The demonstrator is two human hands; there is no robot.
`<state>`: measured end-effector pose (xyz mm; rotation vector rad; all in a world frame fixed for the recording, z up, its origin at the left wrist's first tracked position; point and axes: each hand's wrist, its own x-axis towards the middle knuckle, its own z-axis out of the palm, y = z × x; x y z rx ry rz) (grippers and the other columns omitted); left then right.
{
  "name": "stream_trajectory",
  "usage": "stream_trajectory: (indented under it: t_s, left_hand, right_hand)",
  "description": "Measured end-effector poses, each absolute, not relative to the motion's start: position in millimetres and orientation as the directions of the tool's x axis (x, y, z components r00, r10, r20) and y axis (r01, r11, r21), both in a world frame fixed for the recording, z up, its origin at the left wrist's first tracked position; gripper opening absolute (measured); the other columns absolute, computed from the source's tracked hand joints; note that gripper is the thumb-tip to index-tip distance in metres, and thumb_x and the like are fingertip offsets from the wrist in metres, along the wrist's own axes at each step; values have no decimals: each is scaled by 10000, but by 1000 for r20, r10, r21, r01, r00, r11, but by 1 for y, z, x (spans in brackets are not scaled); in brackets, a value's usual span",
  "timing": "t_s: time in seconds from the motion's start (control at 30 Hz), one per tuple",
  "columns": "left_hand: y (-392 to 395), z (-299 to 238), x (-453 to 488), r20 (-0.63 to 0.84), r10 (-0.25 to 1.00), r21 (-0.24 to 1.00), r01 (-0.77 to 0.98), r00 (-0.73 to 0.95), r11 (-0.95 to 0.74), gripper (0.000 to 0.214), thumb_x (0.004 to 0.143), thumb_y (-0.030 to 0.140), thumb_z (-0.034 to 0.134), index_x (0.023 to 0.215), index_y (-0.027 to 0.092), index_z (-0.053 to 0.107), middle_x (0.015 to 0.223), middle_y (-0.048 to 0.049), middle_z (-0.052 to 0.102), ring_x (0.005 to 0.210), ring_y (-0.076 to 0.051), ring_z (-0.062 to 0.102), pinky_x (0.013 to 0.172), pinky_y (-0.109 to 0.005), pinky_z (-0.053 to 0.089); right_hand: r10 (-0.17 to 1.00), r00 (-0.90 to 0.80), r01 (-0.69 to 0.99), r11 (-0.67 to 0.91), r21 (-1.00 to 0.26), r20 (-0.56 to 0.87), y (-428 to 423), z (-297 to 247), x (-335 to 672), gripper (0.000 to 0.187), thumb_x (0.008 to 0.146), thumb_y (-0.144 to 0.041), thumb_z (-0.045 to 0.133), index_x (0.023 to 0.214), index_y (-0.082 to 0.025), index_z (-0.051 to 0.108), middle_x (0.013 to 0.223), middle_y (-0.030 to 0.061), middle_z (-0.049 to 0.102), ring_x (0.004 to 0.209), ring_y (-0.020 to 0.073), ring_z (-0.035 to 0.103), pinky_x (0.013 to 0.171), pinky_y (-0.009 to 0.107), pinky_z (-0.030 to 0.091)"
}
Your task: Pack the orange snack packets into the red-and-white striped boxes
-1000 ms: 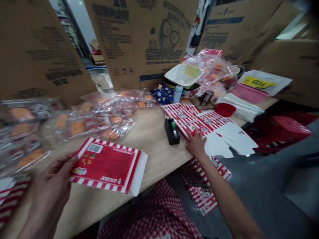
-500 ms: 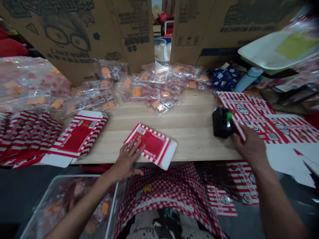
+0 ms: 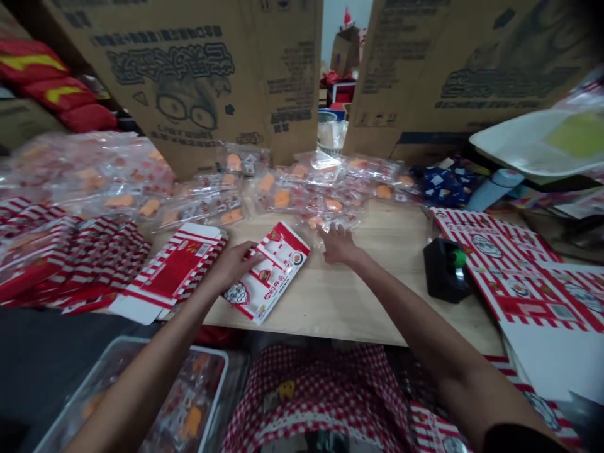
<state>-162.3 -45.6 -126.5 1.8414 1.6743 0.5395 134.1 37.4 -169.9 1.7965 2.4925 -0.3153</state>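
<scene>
My left hand [image 3: 237,265] grips the left edge of a red-and-white striped carton [image 3: 278,264], its thumb lying over the printed face. The carton is tilted on the wooden table, with its picture side up. To the right, my right hand [image 3: 338,244] is over the nearest clear plastic packet [image 3: 350,220], fingers apart and touching it. That packet lies at the front of a row of similar packets [image 3: 283,198] with orange pieces inside. Left of my left hand rests a stack of striped cartons [image 3: 177,264] with white end flaps.
A black tape dispenser [image 3: 446,270] stands on the right, beside flat striped carton sheets [image 3: 500,258]. Large cardboard boxes [image 3: 189,82] wall off the back. A white tray [image 3: 519,141] and a blue bottle [image 3: 495,189] are at the back right. Below left sits a plastic bin [image 3: 221,377].
The carton has been turned over to its picture side, and my left hand has taken hold of it. My right hand has moved left from beside the tape dispenser to the packets.
</scene>
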Motion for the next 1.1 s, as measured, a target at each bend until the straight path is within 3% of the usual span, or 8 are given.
stream_trajectory:
  t_s: [0.17, 0.3, 0.4, 0.5, 0.67, 0.87, 1.0, 1.1]
  left_hand:
    - [-24, -162, -186, -83, 992, 616, 787, 95, -23, 606, 794, 487, 618, 1280, 126, 640, 1250, -149, 696, 1054, -296, 684, 883, -359, 548]
    - [-44, -164, -193, -25, 999, 585, 811, 25, -6, 616, 871, 417, 505, 1400, 103, 538, 1397, -187, 585, 1237, -306, 596, 1026, -414, 483]
    - [-74, -163, -180, -41, 997, 490, 871, 63, -35, 726, 803, 572, 635, 1401, 168, 556, 1490, -179, 510, 1400, -407, 428, 1146, -545, 343]
    - [-107, -175, -157, -123, 980, 255, 959, 156, -121, 932, 695, 656, 746, 1466, 196, 495, 1584, -201, 385, 1482, -503, 233, 1163, -661, 229]
    - [-150, -195, -135, -12, 965, 86, 962, 261, -259, 514, 913, 305, 567, 1414, 193, 545, 1484, -177, 532, 1409, -415, 440, 1098, -564, 418]
    - [-169, -110, -149, 33, 922, 287, 880, 386, -379, 507, 908, 265, 469, 1410, 194, 499, 1198, -117, 730, 997, -260, 730, 842, -333, 574]
    - [-129, -68, -177, -7, 973, 523, 831, 229, -192, 579, 917, 528, 464, 1380, 197, 572, 1248, -92, 720, 1049, -292, 701, 863, -304, 555]
    - [-81, -84, -191, -148, 964, 549, 829, 219, -104, 632, 886, 611, 443, 1314, 191, 643, 1250, -84, 723, 1138, -321, 663, 942, -330, 530]
  right_hand:
    - [939, -300, 954, 297, -43, -166, 63, -175, 117, 831, 888, -114, 567, 1599, -86, 136, 1300, 315, 579, 1228, 392, 561, 943, 477, 469]
    - [921, -358, 932, 362, 2, -155, 60, -175, 148, 524, 926, -47, 391, 1445, -16, 452, 1179, 267, 654, 1131, 317, 625, 936, 389, 459]
    - [917, -355, 929, 368, 43, -180, 51, -172, 174, 400, 882, -33, 413, 1209, -15, 643, 1070, 244, 688, 1011, 306, 675, 861, 359, 478]
    - [909, -382, 915, 397, 66, -167, 42, -168, 189, 468, 848, -31, 454, 1286, -87, 610, 1155, 206, 673, 999, 281, 680, 832, 337, 486]
    - [916, -387, 908, 398, 127, -104, 51, -167, 178, 609, 793, -105, 625, 1394, -84, 530, 1470, 286, 452, 1318, 411, 476, 1002, 481, 420]
    - [905, -417, 903, 422, 75, -81, 66, -167, 149, 323, 872, -78, 502, 1108, -40, 719, 1116, 265, 690, 1091, 336, 642, 1024, 479, 382]
    - [913, -401, 916, 401, -14, -72, 58, -153, 165, 310, 874, -77, 491, 1066, -70, 734, 1150, 243, 684, 1156, 334, 612, 1016, 440, 384]
    - [946, -310, 949, 302, -95, -91, 57, -142, 189, 343, 885, -95, 516, 1181, -104, 689, 1287, 223, 628, 1238, 332, 561, 1016, 424, 392]
